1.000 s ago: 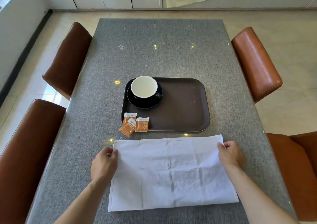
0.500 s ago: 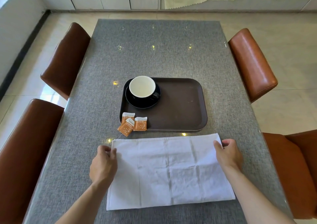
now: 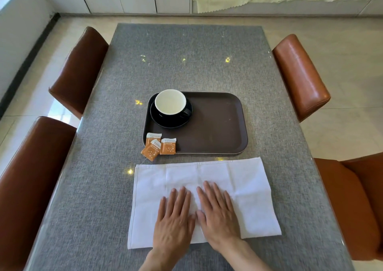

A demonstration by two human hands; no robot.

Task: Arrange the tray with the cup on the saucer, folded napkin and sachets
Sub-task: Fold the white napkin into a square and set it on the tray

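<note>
A white cloth napkin (image 3: 244, 179) lies folded in half, flat on the grey table in front of me. My left hand (image 3: 175, 219) and my right hand (image 3: 217, 212) rest palm down side by side on its middle, fingers spread, holding nothing. Beyond the napkin sits a dark brown tray (image 3: 217, 129). In its far left corner a black cup (image 3: 171, 104) with a white inside stands on a black saucer (image 3: 165, 121). Three orange sachets (image 3: 158, 147) lie at the tray's near left corner, partly over its rim.
The grey table (image 3: 186, 59) has a glossy cover. Brown leather chairs stand on both sides: two at the left (image 3: 78, 71) (image 3: 31, 177), two at the right (image 3: 300, 73) (image 3: 352, 198). White cabinets line the far wall.
Both hands let go of the napkin's far corners and moved inward to its middle, where they now lie flat. The napkin stays in place.
</note>
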